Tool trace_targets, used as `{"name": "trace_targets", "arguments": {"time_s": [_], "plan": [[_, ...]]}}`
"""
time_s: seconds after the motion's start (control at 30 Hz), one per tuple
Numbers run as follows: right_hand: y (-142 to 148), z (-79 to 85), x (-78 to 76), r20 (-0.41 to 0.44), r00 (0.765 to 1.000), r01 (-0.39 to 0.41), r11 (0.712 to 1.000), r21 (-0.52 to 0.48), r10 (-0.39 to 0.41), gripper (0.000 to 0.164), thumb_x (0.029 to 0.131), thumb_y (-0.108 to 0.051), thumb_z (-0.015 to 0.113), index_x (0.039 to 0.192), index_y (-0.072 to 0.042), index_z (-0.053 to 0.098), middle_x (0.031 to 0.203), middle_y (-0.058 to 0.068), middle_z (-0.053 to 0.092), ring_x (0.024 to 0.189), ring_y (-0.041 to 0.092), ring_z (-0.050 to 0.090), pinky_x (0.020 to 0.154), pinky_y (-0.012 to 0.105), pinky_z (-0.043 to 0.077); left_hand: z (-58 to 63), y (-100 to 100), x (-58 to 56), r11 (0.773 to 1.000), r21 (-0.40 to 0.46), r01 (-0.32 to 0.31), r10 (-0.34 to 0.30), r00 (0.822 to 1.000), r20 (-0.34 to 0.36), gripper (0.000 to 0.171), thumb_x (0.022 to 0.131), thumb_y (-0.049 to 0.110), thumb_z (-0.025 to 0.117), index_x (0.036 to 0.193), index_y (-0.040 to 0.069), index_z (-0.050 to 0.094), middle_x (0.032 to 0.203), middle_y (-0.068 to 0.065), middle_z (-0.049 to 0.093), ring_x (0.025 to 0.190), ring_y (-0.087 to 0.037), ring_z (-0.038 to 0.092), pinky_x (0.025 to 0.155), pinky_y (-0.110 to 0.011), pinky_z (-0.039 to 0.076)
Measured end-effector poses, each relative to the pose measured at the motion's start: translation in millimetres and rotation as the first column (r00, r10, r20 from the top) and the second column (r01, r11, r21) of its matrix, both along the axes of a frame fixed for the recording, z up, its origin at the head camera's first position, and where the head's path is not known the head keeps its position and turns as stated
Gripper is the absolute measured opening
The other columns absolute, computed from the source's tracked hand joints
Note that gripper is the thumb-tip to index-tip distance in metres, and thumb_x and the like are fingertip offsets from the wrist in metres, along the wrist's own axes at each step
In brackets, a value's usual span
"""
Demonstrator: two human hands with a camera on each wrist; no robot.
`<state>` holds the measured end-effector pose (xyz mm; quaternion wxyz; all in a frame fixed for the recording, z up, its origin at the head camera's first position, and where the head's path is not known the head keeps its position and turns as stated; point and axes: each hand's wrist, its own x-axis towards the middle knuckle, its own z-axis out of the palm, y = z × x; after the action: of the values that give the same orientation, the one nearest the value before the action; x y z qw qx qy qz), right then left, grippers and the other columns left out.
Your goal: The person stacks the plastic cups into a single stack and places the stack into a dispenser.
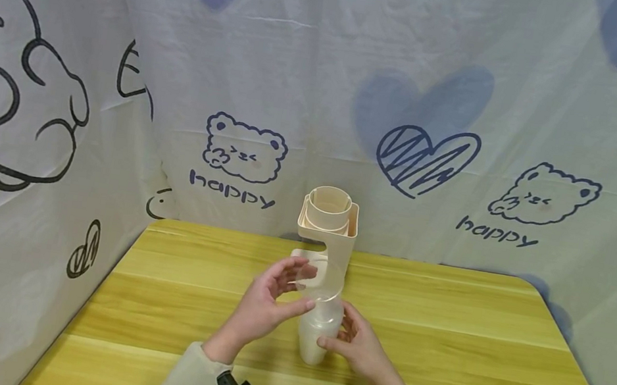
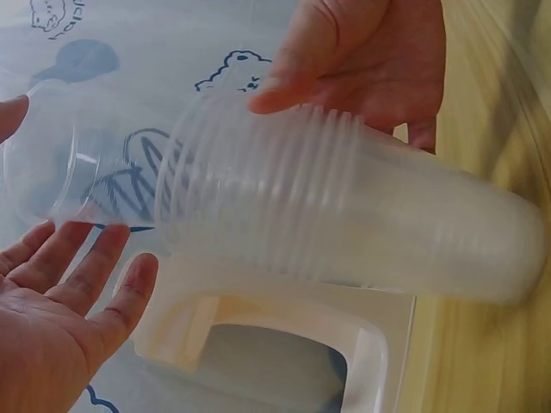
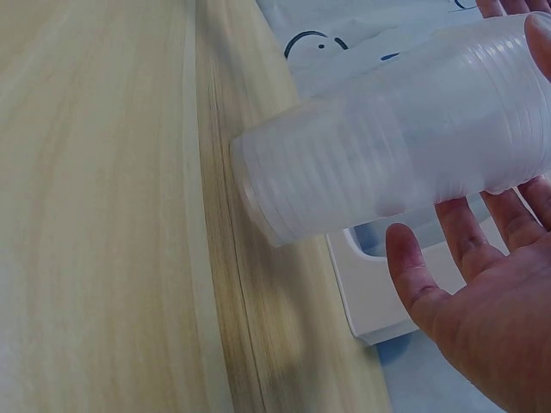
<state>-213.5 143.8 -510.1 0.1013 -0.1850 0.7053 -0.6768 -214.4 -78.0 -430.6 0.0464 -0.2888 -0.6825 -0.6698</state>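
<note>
A stack of clear plastic cups [image 1: 315,336] stands slightly tilted, base down, low over the wooden table; whether it touches the wood I cannot tell. My right hand [image 1: 362,347] holds it from the right, thumb in front and fingers behind. At the stack's rim end is one more clear plastic cup [image 2: 86,168]. My left hand [image 1: 266,299] holds this cup between thumb and fingers. How far it sits inside the stack is unclear. Rims of the nested cups [image 2: 267,189] show as close rings in the left wrist view.
Just behind the cups rises a cream-coloured plastic holder [image 1: 340,250] with a round ring [image 1: 327,220] at its top. It stands near the back edge of the wooden table [image 1: 441,345]. Printed cloth [image 1: 336,90] hangs behind and at both sides.
</note>
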Motion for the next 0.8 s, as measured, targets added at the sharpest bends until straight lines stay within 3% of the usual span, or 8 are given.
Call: {"name": "trace_targets", "arguments": {"time_s": [0.3, 0.57, 0.8], "plan": [[-0.9, 3.3, 2.7, 0.025, 1.000, 0.010, 1.000, 0.017, -0.011, 0.074, 0.087, -0.010, 0.076, 0.148, -0.003, 0.035, 0.145, 0.022, 0.043, 0.132, 0.038, 0.042, 0.111, 0.054, 0.034, -6.9, -1.3, -1.4, 0.996, -0.088, -0.005, 0.008, 0.999, 0.031, 0.059, 0.084, 0.005, 0.077, 0.135, -0.001, 0.049, 0.130, -0.011, 0.061, 0.120, -0.027, 0.055, 0.100, -0.041, 0.048], [-1.4, 3.8, 3.3, 0.034, 0.999, 0.004, 1.000, 0.012, -0.005, 0.077, 0.087, -0.010, 0.076, 0.150, -0.003, 0.032, 0.147, 0.022, 0.040, 0.131, 0.038, 0.043, 0.110, 0.052, 0.035, -12.1, -1.2, -2.4, 0.992, -0.121, 0.021, -0.018, 1.000, 0.024, 0.056, 0.085, 0.007, 0.077, 0.134, 0.003, 0.051, 0.131, -0.021, 0.058, 0.122, -0.030, 0.053, 0.099, -0.050, 0.048], [-1.4, 3.7, 3.5, 0.021, 1.000, 0.002, 1.000, 0.013, -0.002, 0.077, 0.088, -0.009, 0.075, 0.151, -0.003, 0.031, 0.149, 0.021, 0.039, 0.133, 0.037, 0.040, 0.111, 0.053, 0.034, -16.2, -0.2, -3.5, 0.988, -0.155, 0.020, -0.011, 0.998, 0.058, 0.058, 0.083, 0.002, 0.077, 0.136, 0.001, 0.050, 0.133, -0.019, 0.056, 0.124, -0.029, 0.051, 0.099, -0.057, 0.046]]}}
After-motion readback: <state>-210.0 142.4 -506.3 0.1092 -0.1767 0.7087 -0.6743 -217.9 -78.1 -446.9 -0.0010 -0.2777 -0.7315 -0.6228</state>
